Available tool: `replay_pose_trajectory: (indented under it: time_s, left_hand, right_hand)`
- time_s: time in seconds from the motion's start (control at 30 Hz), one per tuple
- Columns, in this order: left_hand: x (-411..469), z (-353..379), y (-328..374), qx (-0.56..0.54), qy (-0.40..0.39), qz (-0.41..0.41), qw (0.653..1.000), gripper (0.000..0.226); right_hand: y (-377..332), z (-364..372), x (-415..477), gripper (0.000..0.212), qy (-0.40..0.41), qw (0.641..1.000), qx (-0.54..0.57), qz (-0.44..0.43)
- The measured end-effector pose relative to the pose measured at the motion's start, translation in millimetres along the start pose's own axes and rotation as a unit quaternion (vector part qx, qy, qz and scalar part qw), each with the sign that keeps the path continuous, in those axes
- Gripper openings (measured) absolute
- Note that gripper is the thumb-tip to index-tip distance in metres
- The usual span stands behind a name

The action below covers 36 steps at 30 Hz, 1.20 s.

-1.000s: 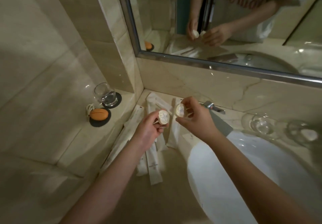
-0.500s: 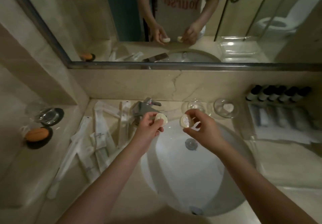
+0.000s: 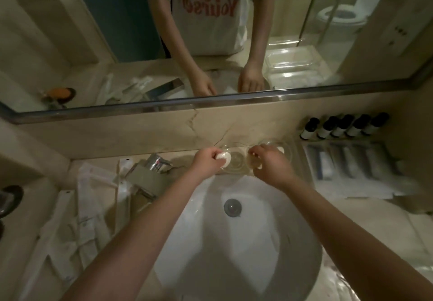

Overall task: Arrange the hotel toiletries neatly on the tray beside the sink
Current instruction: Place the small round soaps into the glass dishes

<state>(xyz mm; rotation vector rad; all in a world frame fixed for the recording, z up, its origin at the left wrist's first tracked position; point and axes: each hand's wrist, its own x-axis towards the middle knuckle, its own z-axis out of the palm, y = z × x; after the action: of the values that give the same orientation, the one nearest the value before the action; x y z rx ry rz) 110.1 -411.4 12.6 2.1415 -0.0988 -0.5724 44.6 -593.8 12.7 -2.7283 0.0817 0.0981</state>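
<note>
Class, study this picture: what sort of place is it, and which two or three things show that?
Most likely a hotel bathroom. There is a white sink, a wide mirror on the wall above it, and a row of small dark-capped toiletry bottles lined up against the wall.

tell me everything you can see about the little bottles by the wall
The bottles: five small ones, dark on top with pale labels lower down, standing side by side in a tight row against the back wall, right of the sink. Wrapped packets lie just in front. The label print is too dim to read.
</note>
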Motion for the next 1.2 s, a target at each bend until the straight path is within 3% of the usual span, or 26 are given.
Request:
replay_pose_trajectory:
  time_s: [0.3,0.5,0.63,0.77,1.2]
  left_hand:
    - [63.8,26.3,-6.3,0.192,-0.054,-0.013,0.980,0.023]
    - [60.1,32.1,-9.9,0.299,-0.008,0.045,0.953,0.035]
    - [55.5,32.9,-11.6,0.307,0.006,0.069,0.949,0.045]
    - [53.6,31.3,-12.8,0.304,-0.031,0.077,0.949,0.057]
    - [59.4,39.3,-17.4,0.298,0.022,0.090,0.950,0.045]
  right_hand:
    - [4.9,15.1,67.7,0.043,-0.103,0.986,-0.132,-0.026]
    - [6.8,24.2,74.6,0.035,-0.130,0.980,-0.143,-0.041]
    - [6.7,23.9,71.4,0.049,-0.133,0.985,-0.111,-0.018]
    - [12.1,27.2,60.1,0.054,-0.078,0.995,-0.065,0.009]
    - [15.5,37.0,63.2,0.053,-0.059,0.996,-0.057,0.025]
